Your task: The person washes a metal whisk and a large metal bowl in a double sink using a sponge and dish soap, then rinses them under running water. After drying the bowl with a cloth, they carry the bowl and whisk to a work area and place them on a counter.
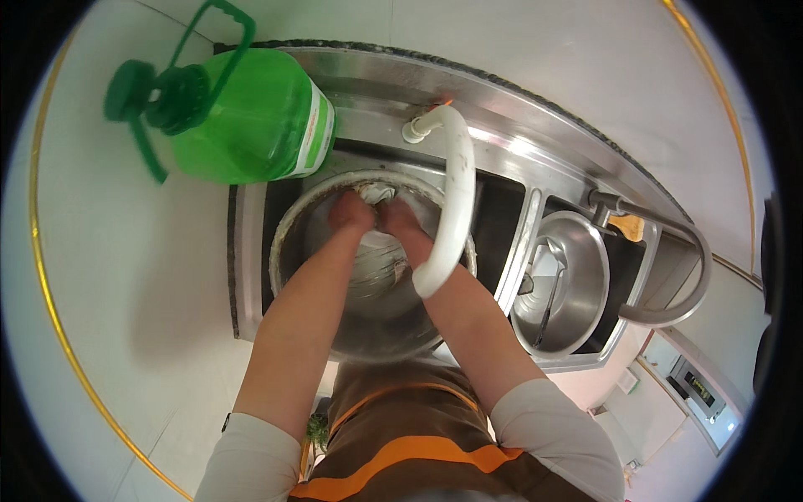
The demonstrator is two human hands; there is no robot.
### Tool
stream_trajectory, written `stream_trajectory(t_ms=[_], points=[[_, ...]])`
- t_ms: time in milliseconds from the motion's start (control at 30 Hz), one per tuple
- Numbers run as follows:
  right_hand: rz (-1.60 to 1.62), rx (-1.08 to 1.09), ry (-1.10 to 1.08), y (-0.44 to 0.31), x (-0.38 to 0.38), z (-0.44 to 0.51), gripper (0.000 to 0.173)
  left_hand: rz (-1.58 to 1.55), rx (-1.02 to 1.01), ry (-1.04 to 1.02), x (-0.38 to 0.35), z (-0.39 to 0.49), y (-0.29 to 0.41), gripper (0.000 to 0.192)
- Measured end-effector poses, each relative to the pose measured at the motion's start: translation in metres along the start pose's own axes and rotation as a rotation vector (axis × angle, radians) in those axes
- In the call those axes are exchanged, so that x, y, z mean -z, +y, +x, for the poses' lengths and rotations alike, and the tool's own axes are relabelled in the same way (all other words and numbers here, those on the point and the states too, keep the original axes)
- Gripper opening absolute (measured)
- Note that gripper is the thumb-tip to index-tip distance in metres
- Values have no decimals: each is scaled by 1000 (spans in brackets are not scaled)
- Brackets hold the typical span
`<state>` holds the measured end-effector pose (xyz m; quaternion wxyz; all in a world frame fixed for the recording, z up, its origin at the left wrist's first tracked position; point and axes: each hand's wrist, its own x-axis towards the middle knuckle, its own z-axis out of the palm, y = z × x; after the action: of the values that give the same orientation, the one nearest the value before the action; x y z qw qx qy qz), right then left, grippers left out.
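Observation:
Both my hands are down inside a large round metal basin (395, 332), whose rim carries pale residue. My left hand (351, 213) is curled near the far wall, with my right hand (399, 215) close beside it. Between and beyond them shows a bunched whitish cloth (378, 192), which both hands appear to grip; my fingertips are hidden. Cloudy liquid (376, 273) lies in the bottom of the basin. A thick white hose (461, 188) curves from the back of the sink, its end over my right forearm.
A large green plastic jug (251, 119) stands at the back left corner. In the right sink compartment sits a steel bowl (586, 282) holding a ladle (552, 282). A metal faucet (699, 263) arches at the right. A raised divider (521, 245) separates the compartments.

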<state>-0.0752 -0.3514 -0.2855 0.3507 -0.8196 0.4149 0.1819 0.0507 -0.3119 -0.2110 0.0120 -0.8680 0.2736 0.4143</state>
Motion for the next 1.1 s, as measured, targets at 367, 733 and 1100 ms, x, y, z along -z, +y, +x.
stream_trajectory(t_ms=[367,733,1100], points=[[156,-128,-151,16,-55,59,25,103,-117,-389,-51,84,-37,47],[44,-46,167,-58,-9,-29,22,-647,-351,-478,-73,76,-71,48],[459,-242,153,-96,34,-54,49,-1232,123,-390,-19,8,-51,56]])
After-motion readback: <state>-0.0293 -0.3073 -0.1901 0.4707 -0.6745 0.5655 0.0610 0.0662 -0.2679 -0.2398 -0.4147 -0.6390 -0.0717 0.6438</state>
